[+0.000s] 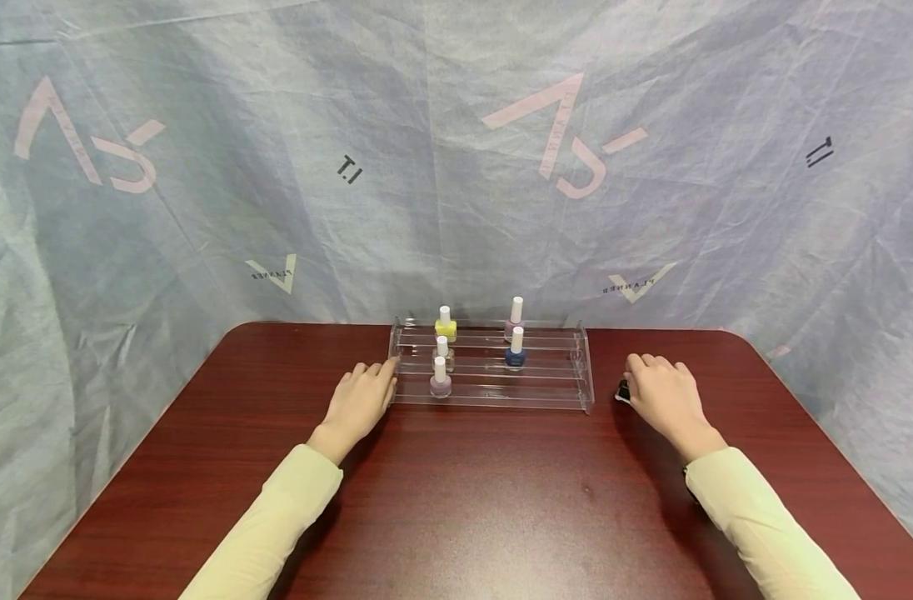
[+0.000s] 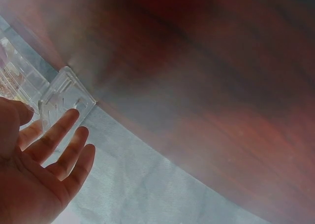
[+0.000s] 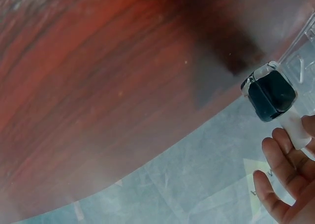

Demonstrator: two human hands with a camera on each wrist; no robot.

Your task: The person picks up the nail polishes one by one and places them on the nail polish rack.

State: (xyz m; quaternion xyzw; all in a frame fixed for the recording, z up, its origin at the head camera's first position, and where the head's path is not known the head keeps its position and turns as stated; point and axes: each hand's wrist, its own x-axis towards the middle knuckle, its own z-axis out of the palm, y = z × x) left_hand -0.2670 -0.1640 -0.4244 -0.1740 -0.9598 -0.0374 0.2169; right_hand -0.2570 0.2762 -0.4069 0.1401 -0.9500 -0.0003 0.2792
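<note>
A clear stepped rack holds several white-capped nail polish bottles: yellow, pale mauve, blue, a mauve one at the back and a clear-looking one partly hidden. At the rack's left end, my left hand holds the side panel between thumb and forefinger, its other fingers spread. Right of the rack, my right hand pinches the white cap of a dark nail polish bottle, which is tilted with its base turned away from the palm.
All of this is on a dark red-brown wooden table with rounded far corners. Behind the table hangs a grey-blue cloth printed with letters, its folds meeting the far edge close behind the rack.
</note>
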